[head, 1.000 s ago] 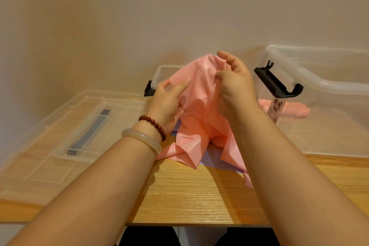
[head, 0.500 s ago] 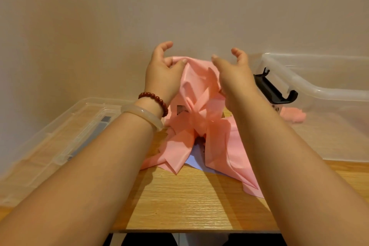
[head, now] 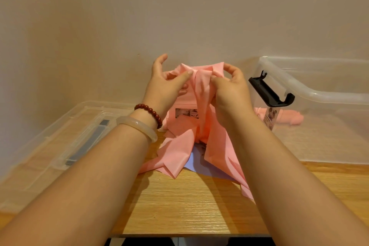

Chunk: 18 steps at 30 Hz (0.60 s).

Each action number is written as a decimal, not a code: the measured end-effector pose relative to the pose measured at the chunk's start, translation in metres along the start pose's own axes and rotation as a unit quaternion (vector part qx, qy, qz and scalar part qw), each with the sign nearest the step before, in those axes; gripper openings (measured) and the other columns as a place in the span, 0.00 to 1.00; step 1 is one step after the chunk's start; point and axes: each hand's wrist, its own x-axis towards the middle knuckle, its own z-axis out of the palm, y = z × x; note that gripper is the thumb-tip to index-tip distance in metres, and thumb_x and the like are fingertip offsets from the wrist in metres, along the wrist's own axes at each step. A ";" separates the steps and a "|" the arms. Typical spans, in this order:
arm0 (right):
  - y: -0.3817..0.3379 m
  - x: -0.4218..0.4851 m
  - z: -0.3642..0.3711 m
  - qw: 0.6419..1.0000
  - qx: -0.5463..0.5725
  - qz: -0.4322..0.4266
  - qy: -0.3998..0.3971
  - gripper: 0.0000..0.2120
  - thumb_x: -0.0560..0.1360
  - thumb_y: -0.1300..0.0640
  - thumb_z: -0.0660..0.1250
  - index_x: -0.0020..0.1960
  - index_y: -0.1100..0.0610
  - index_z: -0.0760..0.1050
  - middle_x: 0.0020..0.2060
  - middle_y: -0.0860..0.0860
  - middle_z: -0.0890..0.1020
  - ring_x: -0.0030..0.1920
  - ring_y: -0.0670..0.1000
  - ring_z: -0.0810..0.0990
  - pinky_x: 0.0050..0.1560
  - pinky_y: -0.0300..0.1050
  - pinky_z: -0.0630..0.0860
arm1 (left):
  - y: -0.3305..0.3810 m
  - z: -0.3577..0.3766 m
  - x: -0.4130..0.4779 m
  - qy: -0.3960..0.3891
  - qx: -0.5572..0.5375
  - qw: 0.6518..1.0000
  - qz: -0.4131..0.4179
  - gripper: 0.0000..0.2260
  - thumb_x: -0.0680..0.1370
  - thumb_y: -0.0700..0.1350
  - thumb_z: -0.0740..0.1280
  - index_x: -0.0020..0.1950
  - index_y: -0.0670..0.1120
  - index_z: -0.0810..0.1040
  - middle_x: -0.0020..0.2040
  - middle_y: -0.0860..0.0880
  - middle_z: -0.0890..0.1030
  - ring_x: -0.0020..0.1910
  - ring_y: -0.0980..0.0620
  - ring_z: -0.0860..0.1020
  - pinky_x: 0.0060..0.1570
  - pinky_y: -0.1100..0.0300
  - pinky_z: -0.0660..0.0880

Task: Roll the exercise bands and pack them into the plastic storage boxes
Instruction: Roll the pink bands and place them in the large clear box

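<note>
Both hands grip the pink band, tail draped on the table.
Left hand pinches top edge, right hand clutches bunched folds; band at 12 o'clock, storage box at 3.

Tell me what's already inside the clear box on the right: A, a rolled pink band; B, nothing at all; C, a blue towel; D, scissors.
A: a rolled pink band lies on the floor of the clear box, seen through its wall behind the black latch.
</note>
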 end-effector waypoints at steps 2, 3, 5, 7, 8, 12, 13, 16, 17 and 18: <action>-0.003 0.001 0.001 0.999 0.041 -0.001 -0.008 0.13 0.79 0.64 0.60 0.59 0.49 0.70 0.48 0.55 0.82 0.48 0.57 0.83 0.47 0.53 0.79 | -0.008 0.003 -0.006 -0.022 0.004 1.000 -0.021 0.35 0.75 0.46 0.71 0.76 0.51 0.54 0.53 0.47 0.81 0.46 0.52 0.82 0.51 0.56 0.80; -0.006 0.000 0.002 0.998 0.053 0.005 -0.019 0.13 0.80 0.64 0.59 0.61 0.50 0.70 0.50 0.55 0.82 0.48 0.56 0.83 0.44 0.50 0.80 | -0.011 0.004 -0.008 -0.038 0.008 0.999 -0.033 0.36 0.75 0.46 0.71 0.77 0.52 0.53 0.54 0.47 0.81 0.50 0.51 0.82 0.55 0.54 0.79; -0.012 -0.001 0.003 0.995 0.085 0.024 -0.044 0.15 0.81 0.64 0.57 0.66 0.55 0.71 0.52 0.56 0.82 0.44 0.53 0.83 0.34 0.43 0.79 | -0.012 0.005 -0.009 -0.047 -0.006 0.998 -0.039 0.37 0.76 0.43 0.71 0.78 0.52 0.52 0.54 0.46 0.82 0.54 0.49 0.81 0.58 0.51 0.78; -0.017 -0.002 0.004 0.988 0.135 0.041 -0.061 0.16 0.80 0.68 0.56 0.66 0.59 0.72 0.48 0.56 0.82 0.37 0.50 0.82 0.30 0.40 0.77 | -0.007 0.005 -0.007 -0.039 -0.060 0.997 -0.025 0.36 0.77 0.37 0.69 0.78 0.50 0.53 0.50 0.45 0.82 0.51 0.50 0.82 0.54 0.53 0.79; -0.020 -0.002 0.005 0.985 0.151 0.045 -0.064 0.16 0.80 0.69 0.56 0.64 0.61 0.73 0.46 0.57 0.82 0.36 0.50 0.82 0.30 0.40 0.78 | -0.003 0.005 -0.006 -0.032 -0.084 0.996 -0.013 0.34 0.77 0.36 0.68 0.78 0.50 0.55 0.48 0.46 0.82 0.49 0.51 0.82 0.51 0.54 0.80; -0.025 0.000 0.008 0.987 0.155 0.048 -0.017 0.15 0.78 0.72 0.57 0.60 0.64 0.75 0.44 0.59 0.81 0.40 0.56 0.80 0.41 0.48 0.81 | 0.010 0.003 -0.002 -0.026 -0.113 0.993 0.030 0.22 0.81 0.38 0.62 0.71 0.55 0.62 0.39 0.51 0.81 0.40 0.54 0.79 0.42 0.56 0.79; -0.024 0.001 0.008 0.987 0.149 0.055 -0.004 0.14 0.78 0.71 0.57 0.60 0.63 0.75 0.45 0.59 0.81 0.41 0.56 0.80 0.43 0.49 0.81 | 0.011 0.003 -0.002 -0.027 -0.096 0.994 0.045 0.20 0.81 0.39 0.62 0.70 0.56 0.62 0.37 0.52 0.80 0.37 0.54 0.77 0.38 0.57 0.77; -0.019 0.007 0.008 0.996 0.072 0.039 0.038 0.11 0.81 0.62 0.60 0.61 0.60 0.75 0.45 0.53 0.80 0.41 0.51 0.78 0.45 0.47 0.78 | 0.011 0.000 -0.004 -0.003 0.047 0.991 0.126 0.20 0.82 0.40 0.60 0.71 0.56 0.63 0.33 0.53 0.74 0.31 0.54 0.69 0.31 0.61 0.69; -0.016 0.009 0.007 0.998 0.050 0.028 0.041 0.12 0.81 0.58 0.61 0.63 0.58 0.74 0.46 0.52 0.80 0.42 0.49 0.79 0.46 0.46 0.78 | 0.010 -0.001 -0.005 0.010 0.088 0.985 0.148 0.20 0.81 0.40 0.60 0.71 0.56 0.64 0.35 0.51 0.73 0.31 0.54 0.69 0.31 0.61 0.69; -0.015 0.010 0.005 0.998 0.041 0.029 0.030 0.15 0.80 0.53 0.64 0.66 0.56 0.73 0.49 0.51 0.81 0.45 0.49 0.80 0.48 0.46 0.79 | 0.010 -0.001 -0.006 0.024 0.114 0.980 0.161 0.20 0.81 0.41 0.60 0.72 0.55 0.64 0.37 0.48 0.74 0.32 0.53 0.70 0.32 0.61 0.70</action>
